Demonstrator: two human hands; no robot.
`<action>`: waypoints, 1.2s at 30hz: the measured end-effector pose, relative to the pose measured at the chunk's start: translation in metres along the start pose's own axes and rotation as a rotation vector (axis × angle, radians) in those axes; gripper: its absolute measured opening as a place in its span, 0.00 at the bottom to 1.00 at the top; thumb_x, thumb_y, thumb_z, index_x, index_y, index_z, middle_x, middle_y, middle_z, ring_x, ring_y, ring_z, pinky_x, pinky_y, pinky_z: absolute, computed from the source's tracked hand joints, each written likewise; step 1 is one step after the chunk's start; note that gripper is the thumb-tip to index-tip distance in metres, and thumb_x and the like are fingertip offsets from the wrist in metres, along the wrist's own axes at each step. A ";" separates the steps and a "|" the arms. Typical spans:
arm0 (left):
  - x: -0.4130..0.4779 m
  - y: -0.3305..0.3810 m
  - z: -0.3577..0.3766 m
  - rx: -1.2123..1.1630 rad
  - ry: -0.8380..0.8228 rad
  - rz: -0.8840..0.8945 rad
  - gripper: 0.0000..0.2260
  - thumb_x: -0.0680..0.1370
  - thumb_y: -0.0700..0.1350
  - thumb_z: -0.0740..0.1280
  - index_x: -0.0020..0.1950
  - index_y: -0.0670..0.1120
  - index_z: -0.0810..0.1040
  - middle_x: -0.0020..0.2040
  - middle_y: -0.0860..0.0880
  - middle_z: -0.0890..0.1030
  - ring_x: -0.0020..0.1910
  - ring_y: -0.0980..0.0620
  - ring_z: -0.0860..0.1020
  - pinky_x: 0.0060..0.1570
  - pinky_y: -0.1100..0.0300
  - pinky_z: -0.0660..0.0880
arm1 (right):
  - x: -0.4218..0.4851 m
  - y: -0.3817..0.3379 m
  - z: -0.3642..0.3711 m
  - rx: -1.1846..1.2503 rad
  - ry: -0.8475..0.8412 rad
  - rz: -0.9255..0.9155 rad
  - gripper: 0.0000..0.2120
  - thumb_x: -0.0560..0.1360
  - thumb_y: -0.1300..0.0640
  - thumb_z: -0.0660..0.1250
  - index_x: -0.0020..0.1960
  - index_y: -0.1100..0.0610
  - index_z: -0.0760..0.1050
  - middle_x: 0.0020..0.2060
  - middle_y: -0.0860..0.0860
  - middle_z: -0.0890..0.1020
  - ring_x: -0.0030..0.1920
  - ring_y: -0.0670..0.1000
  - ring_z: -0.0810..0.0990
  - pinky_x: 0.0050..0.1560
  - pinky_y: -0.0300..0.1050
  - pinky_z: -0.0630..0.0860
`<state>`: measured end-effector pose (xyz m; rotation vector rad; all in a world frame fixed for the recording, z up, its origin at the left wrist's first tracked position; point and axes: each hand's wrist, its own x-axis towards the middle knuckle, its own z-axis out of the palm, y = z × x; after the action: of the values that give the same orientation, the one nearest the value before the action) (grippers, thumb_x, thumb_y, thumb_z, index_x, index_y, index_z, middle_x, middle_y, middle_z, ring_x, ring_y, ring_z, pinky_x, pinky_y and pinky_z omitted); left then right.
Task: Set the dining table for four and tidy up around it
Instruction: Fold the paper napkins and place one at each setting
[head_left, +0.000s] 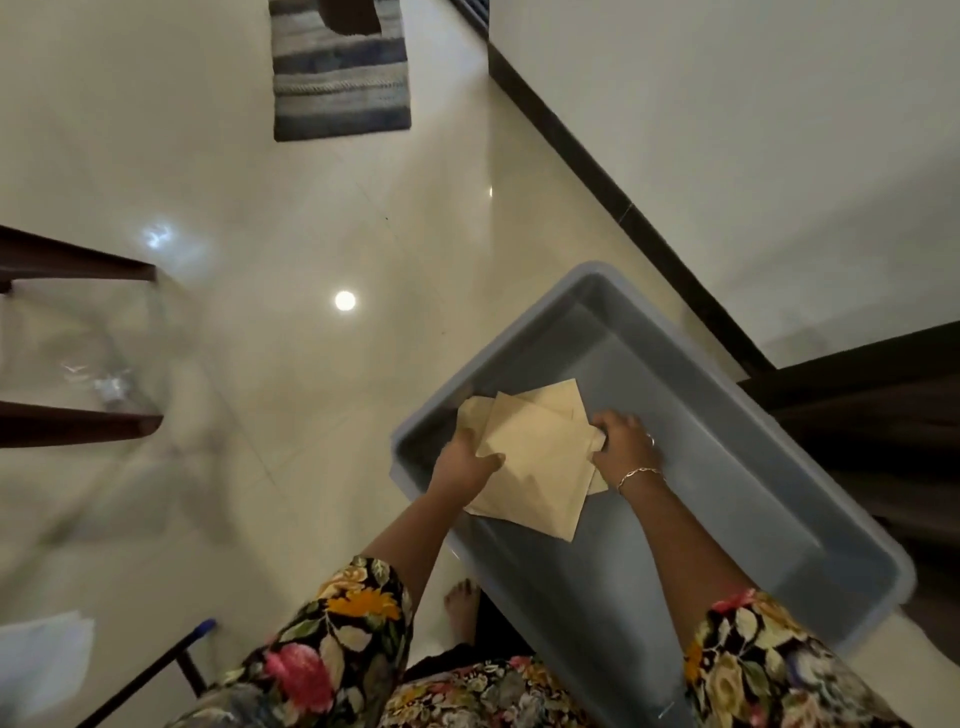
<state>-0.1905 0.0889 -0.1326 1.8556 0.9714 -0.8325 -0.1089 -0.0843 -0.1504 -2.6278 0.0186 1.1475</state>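
In the head view, both arms reached down into a shallow grey rectangular plastic tub (727, 415) on the glossy cream floor (260, 208). The left hand (465, 462) gripped the left edge of a stack of tan square paper napkins (535, 457) with the thumb on top, and the right hand (626, 439), fingers curled, gripped its right edge.

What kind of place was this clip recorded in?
Probably a home's dining area: a glossy tiled floor, a striped mat lying on it, and a glass-topped table with a dark wooden frame at left.
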 end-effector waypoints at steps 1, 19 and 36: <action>0.004 -0.001 0.001 -0.022 -0.004 -0.019 0.24 0.78 0.47 0.65 0.71 0.42 0.62 0.67 0.42 0.70 0.64 0.42 0.71 0.64 0.49 0.70 | 0.004 0.000 0.001 0.025 -0.006 0.006 0.22 0.72 0.61 0.69 0.65 0.56 0.69 0.63 0.58 0.71 0.62 0.61 0.72 0.60 0.48 0.68; -0.026 0.001 -0.002 0.086 0.046 0.148 0.11 0.80 0.42 0.59 0.60 0.41 0.74 0.54 0.42 0.79 0.53 0.44 0.77 0.51 0.56 0.75 | -0.019 0.018 0.002 0.558 0.126 -0.089 0.05 0.71 0.65 0.70 0.45 0.60 0.75 0.38 0.55 0.78 0.40 0.53 0.75 0.41 0.42 0.71; -0.275 -0.071 -0.064 -0.683 0.122 0.558 0.08 0.78 0.35 0.62 0.51 0.46 0.78 0.45 0.48 0.81 0.44 0.52 0.80 0.42 0.63 0.78 | -0.253 -0.031 0.006 1.112 -0.254 -0.082 0.14 0.75 0.48 0.65 0.48 0.61 0.76 0.47 0.60 0.80 0.44 0.55 0.79 0.41 0.46 0.79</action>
<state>-0.3726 0.0891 0.0951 1.4570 0.6373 -0.0285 -0.2831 -0.0774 0.0361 -1.4882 0.3754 1.0020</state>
